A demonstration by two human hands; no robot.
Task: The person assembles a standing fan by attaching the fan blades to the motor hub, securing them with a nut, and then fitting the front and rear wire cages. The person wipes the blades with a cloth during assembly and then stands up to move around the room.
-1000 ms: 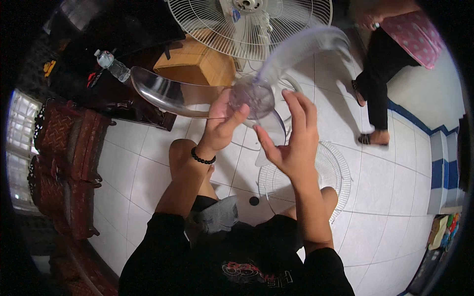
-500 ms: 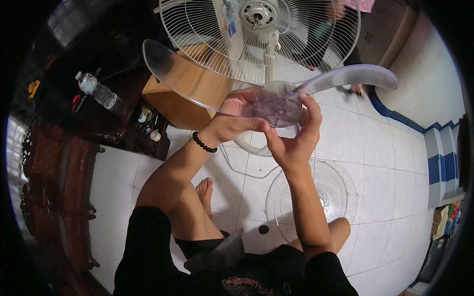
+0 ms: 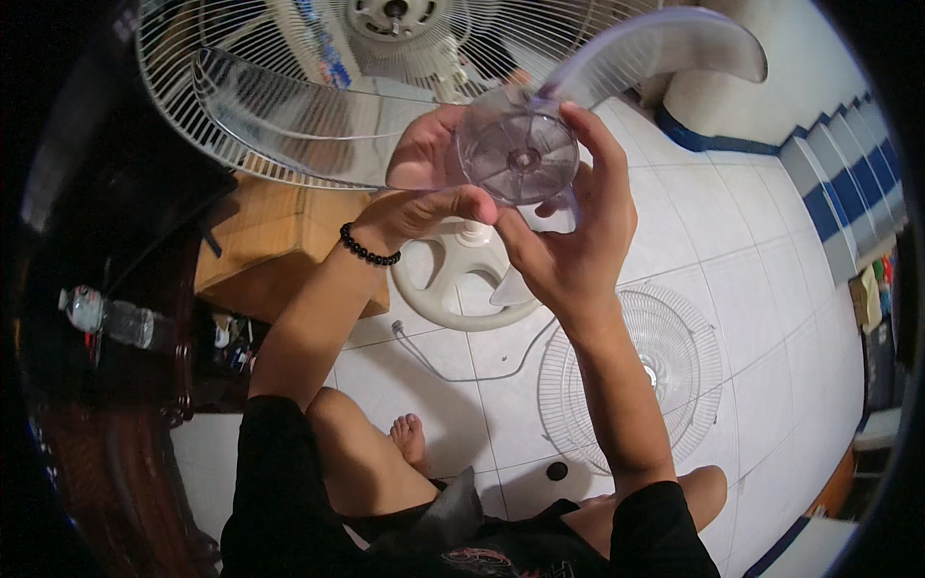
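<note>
Between both hands is a clear, purple-tinted fan blade [image 3: 520, 154], its round hub facing me. One of its vanes reaches left and another up to the right; a third hangs partly hidden behind my right hand. My left hand [image 3: 431, 164], with a black bead bracelet at the wrist, grips the hub's left side, thumb in front. My right hand [image 3: 583, 217] holds the hub's right edge between thumb and fingers. Just beyond the blade stands the fan's rear wire grille [image 3: 183, 125], with the motor shaft [image 3: 395, 14] at its centre.
The fan's round white base [image 3: 429, 306] stands on the tiles, a grey power cord [image 3: 453, 378] beside it. A loose front grille [image 3: 631, 376] lies right, near a small black disc [image 3: 557, 471]. At left are a cardboard box [image 3: 260, 226] and a plastic bottle [image 3: 120, 320].
The blade and both hands have moved up and slightly left in the view, and the hub now faces me more squarely. My view has shifted, so the rear grille sits further up and left.
</note>
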